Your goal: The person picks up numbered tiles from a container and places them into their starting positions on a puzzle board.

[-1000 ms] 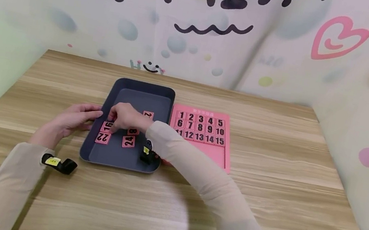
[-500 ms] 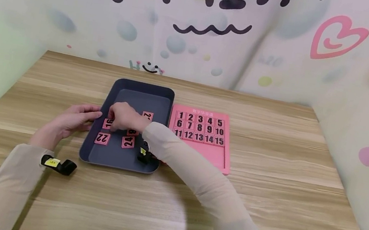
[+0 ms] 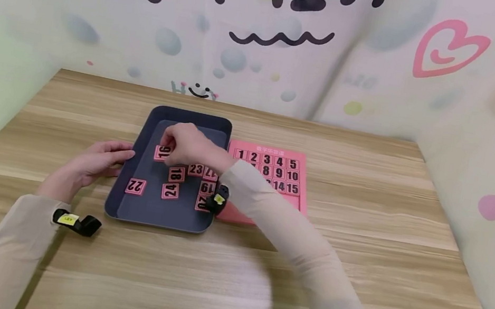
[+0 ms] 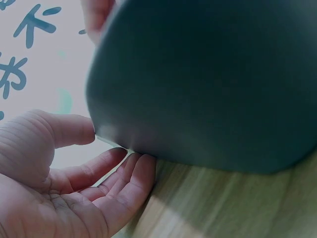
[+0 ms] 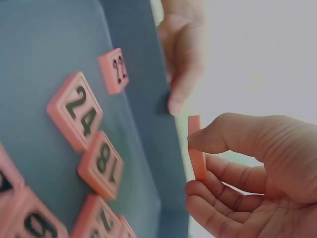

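Presently; right hand (image 3: 189,143) pinches tile 16 (image 3: 160,153) inside tray (image 3: 147,211) edges; left hand (image 3: 102,160), relaxed, touches tray's left edge

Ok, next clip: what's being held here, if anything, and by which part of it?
Tile 16, pinched by its edges in the right grip. The left grip touches the side of the tray without closing round it.

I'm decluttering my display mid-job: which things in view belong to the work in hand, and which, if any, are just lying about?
Apparently in the job:
tile 16, pinched by the right hand
dark tray, touched by the left hand
loose tiles in it
pink number board

Apparently just surroundings:
wooden table
printed backdrop
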Demonstrator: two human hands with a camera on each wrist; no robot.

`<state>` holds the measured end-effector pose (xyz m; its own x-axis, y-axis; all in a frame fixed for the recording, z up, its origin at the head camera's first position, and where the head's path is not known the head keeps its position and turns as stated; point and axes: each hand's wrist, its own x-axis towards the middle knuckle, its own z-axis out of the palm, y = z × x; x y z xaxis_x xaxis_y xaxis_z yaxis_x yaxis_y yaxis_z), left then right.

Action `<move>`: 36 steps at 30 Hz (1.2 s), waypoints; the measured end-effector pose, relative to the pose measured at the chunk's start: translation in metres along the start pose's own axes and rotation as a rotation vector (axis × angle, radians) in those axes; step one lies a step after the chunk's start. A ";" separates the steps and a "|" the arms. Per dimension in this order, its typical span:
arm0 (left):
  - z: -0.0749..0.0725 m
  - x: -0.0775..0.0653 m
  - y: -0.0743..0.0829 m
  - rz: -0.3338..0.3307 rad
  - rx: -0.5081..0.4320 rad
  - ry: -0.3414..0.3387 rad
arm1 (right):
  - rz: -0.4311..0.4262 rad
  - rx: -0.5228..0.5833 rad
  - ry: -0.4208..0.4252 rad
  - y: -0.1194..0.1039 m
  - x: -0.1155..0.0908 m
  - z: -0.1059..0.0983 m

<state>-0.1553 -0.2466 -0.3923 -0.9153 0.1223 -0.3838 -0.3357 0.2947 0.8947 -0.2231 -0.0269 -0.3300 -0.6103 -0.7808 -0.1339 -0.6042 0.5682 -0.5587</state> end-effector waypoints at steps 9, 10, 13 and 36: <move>-0.006 0.004 -0.006 0.033 -0.064 -0.023 | 0.032 0.016 0.083 0.022 -0.049 -0.025; -0.007 0.005 -0.008 0.039 -0.067 -0.025 | 0.047 0.034 0.089 0.025 -0.054 -0.027; -0.008 0.005 -0.009 0.044 -0.072 -0.028 | 0.084 0.077 0.105 0.034 -0.069 -0.029; 0.000 0.000 0.001 -0.003 -0.023 -0.012 | 0.142 0.063 0.142 0.087 -0.133 0.019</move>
<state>-0.1561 -0.2466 -0.3915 -0.9117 0.1330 -0.3888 -0.3433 0.2732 0.8986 -0.1849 0.1216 -0.3761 -0.7559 -0.6469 -0.1007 -0.4765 0.6490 -0.5931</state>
